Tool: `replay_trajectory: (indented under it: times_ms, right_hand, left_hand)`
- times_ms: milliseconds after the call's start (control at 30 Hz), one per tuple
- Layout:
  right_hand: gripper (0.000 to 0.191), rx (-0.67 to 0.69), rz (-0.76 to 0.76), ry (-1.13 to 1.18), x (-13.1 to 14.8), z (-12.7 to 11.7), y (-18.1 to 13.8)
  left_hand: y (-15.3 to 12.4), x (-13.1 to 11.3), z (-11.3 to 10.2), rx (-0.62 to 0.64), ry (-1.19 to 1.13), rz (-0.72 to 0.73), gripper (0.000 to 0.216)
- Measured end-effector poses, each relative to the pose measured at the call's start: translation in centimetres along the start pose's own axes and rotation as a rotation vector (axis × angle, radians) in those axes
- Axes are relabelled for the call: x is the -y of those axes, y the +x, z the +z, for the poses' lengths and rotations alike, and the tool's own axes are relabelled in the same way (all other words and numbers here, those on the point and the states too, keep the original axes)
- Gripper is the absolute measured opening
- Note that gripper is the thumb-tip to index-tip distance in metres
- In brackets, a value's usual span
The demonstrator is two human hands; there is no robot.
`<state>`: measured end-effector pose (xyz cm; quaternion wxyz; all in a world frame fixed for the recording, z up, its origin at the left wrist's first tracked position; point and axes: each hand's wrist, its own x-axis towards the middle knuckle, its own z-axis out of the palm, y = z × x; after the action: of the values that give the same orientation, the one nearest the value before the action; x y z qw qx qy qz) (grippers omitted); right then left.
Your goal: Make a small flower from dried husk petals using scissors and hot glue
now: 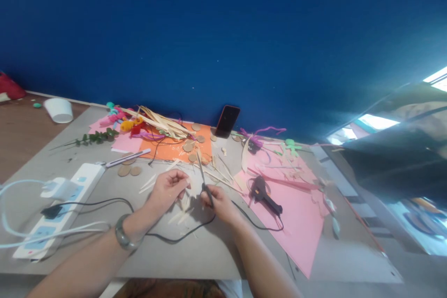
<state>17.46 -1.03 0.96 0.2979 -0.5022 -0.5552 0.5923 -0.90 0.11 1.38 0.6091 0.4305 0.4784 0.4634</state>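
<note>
My left hand [171,187], with a jade-like bangle [122,233] on its wrist, is closed in a pinch over the middle of the table. A small pale strip [189,183] shows at its fingertips, partly hidden by them. In my right hand [218,202] is a pair of scissors [201,167], blades pointing up and away from me, dark handle inside my fingers. The scissors are a little right of the left fingertips, apart from them. Several cut pale slivers [180,216] lie on the grey table [195,260] beneath my hands.
A glue gun [261,192] lies on pink paper [296,228] at right. Its black cord crosses below my hands. A power strip [75,195] and utility knife [127,158] lie left. Straw-like strips [164,123], wooden discs [124,170] and a leaning phone [227,121] are further back.
</note>
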Motion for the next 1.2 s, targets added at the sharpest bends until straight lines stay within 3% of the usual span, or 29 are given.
replay_trajectory:
  times_ms: [200,467,767,967,1200]
  right_hand:
    - [0.026,-0.144,-0.069,0.162,-0.2,0.7,0.1]
    - [0.035,-0.094,-0.134,0.200,-1.1,1.3,0.2]
    - [0.040,-0.025,-0.106,0.204,-1.8,1.2,0.1]
    - [0.041,-0.052,-0.046,0.280,-1.1,1.2,0.0]
    - [0.043,-0.072,-0.062,0.241,0.2,1.2,-0.4]
  left_hand:
    - [-0.1,0.4,0.5,0.037,-0.015,-0.034,0.019]
    - [-0.2,0.7,1.1,0.065,-0.056,-0.100,0.014]
    - [-0.2,0.3,0.7,0.125,-0.016,-0.026,0.005]
    - [-0.2,0.5,0.8,0.054,-0.037,-0.013,0.013]
    - [0.0,0.6,0.4,0.068,-0.008,-0.019,0.021]
